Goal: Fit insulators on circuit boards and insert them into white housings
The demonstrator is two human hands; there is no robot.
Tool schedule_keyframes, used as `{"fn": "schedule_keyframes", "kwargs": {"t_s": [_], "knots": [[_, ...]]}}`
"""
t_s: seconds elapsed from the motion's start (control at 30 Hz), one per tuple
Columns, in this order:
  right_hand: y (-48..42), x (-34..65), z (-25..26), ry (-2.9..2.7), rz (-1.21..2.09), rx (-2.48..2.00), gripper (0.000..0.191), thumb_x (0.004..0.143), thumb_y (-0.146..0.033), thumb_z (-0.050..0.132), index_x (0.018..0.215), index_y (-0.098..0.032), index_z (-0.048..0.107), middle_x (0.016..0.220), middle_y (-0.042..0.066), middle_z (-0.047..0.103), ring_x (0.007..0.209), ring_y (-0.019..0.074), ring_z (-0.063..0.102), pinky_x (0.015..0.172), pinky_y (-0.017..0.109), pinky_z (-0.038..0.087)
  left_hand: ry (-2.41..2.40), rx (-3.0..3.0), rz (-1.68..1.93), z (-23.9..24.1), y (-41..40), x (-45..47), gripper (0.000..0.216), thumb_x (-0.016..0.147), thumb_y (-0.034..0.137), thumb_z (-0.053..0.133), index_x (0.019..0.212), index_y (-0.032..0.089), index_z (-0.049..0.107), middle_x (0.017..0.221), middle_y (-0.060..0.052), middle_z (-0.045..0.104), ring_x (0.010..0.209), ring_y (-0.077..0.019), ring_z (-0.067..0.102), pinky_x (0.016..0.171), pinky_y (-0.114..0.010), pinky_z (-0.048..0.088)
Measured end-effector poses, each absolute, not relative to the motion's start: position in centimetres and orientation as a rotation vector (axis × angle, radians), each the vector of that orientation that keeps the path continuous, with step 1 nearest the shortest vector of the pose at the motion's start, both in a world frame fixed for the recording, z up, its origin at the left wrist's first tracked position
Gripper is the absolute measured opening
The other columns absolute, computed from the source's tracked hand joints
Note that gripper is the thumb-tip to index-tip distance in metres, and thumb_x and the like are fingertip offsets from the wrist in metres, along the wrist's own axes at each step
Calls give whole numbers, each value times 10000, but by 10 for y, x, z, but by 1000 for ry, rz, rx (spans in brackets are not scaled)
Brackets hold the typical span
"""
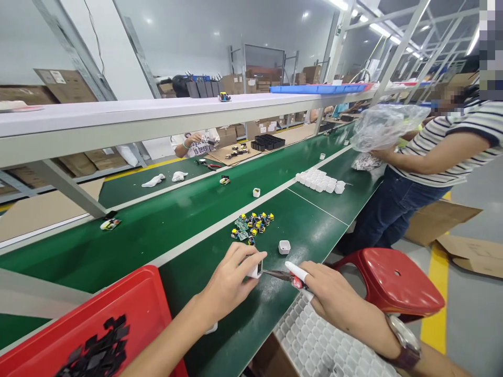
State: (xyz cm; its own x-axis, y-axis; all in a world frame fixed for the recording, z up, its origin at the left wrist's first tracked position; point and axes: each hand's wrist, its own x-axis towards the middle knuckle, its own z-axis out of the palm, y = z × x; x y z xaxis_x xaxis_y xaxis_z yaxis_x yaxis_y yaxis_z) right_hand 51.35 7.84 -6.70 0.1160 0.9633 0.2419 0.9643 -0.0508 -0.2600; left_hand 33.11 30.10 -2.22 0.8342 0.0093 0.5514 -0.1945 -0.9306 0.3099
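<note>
Between the thumb and fingers of my left hand [231, 280] is a small white plastic housing [255, 269], its dark opening facing right. My right hand [334, 293], with white covers on two fingers, grips a pair of needle-nose pliers [281, 274] with red on the handles. The plier tips reach the housing's opening; whether they pinch anything there is too small to tell. Just beyond my hands lies a heap of small circuit boards [253, 226] with yellow-topped parts. One more white housing [284, 247] stands open side up to the right of that heap.
A red tray [151, 293] of black pieces [100, 348] is at left. White housings [320, 180] are grouped farther up the green bench. Below its edge sits a box of white housings [314, 335], beside a red stool [401, 280]. A person in stripes [444, 152] handles a plastic bag [383, 128].
</note>
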Motion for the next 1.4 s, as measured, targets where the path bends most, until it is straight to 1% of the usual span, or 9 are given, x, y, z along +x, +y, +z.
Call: {"fn": "schedule_keyframes", "kwargs": {"t_s": [0.63, 0.77, 0.97, 1.07, 1.13, 1.2, 1.27, 1.33, 1.4], "knots": [[83, 525, -51, -1979, 29, -2084, 408, 688, 34, 507, 1001, -210, 603, 1016, 72, 637, 881, 234, 568, 816, 399, 483, -248, 2761, 866, -16, 302, 339, 404, 913, 29, 648, 1284, 170, 573, 1118, -106, 697, 993, -245, 536, 866, -395, 558], [82, 519, -51, -1997, 168, -2111, 396, 705, 27, 486, 1008, -201, 600, 962, 72, 620, 820, 223, 583, 723, 358, 493, -237, 2921, 800, -18, 294, 334, 288, 932, 42, 582, 1202, 140, 577, 1100, -128, 699, 1017, -271, 611, 872, -416, 562], [66, 494, -38, -2077, 442, -2050, 544, 693, 35, 473, 1166, -201, 601, 1023, 79, 635, 839, 207, 610, 735, 336, 503, -103, 3287, 552, -17, 251, 309, 201, 1011, 295, 569, 1085, 117, 625, 780, -59, 662, 638, -233, 651, 567, -364, 525], [47, 502, -34, -2097, 571, -2036, 548, 640, 47, 470, 1110, -193, 616, 1016, 80, 660, 829, 222, 635, 712, 345, 507, -37, 3344, 528, -4, 265, 275, 320, 1082, 283, 371, 993, 141, 643, 721, -48, 660, 593, -215, 659, 561, -333, 517], [36, 517, -37, -1980, 548, -2092, 577, 611, 59, 449, 1105, -188, 616, 967, 71, 673, 791, 219, 645, 694, 345, 510, 245, 3408, 636, 8, 292, 248, 478, 1104, 268, 216, 859, 178, 616, 600, -20, 617, 471, -191, 612, 454, -286, 427], [33, 530, -42, -1870, 492, -2116, 618, 610, 66, 428, 1148, -182, 603, 939, 63, 672, 782, 209, 645, 706, 343, 516, 562, 3473, 652, 19, 316, 227, 439, 1102, 422, 299, 939, 174, 623, 689, -47, 692, 525, -234, 672, 445, -303, 428], [41, 532, -47, -1880, 457, -2066, 620, 627, 65, 420, 1166, -185, 597, 930, 54, 661, 803, 201, 636, 732, 340, 515, 451, 3342, 740, 25, 324, 221, 429, 1061, 547, 410, 1072, 177, 626, 851, -64, 761, 632, -233, 731, 529, -313, 515], [59, 519, -50, -1982, 458, -1982, 585, 652, 61, 427, 1147, -192, 610, 929, 48, 649, 806, 192, 617, 734, 329, 499, 233, 3192, 710, 24, 313, 227, 398, 1045, 514, 495, 1233, 178, 598, 1068, -91, 779, 873, -237, 772, 743, -331, 594], [78, 501, -50, -2073, 419, -1923, 562, 668, 62, 430, 1135, -184, 622, 911, 49, 638, 764, 183, 586, 688, 316, 468, 110, 3084, 605, 20, 296, 238, 302, 1045, 367, 549, 1285, 185, 581, 1167, -93, 759, 998, -232, 750, 842, -337, 591]]}}
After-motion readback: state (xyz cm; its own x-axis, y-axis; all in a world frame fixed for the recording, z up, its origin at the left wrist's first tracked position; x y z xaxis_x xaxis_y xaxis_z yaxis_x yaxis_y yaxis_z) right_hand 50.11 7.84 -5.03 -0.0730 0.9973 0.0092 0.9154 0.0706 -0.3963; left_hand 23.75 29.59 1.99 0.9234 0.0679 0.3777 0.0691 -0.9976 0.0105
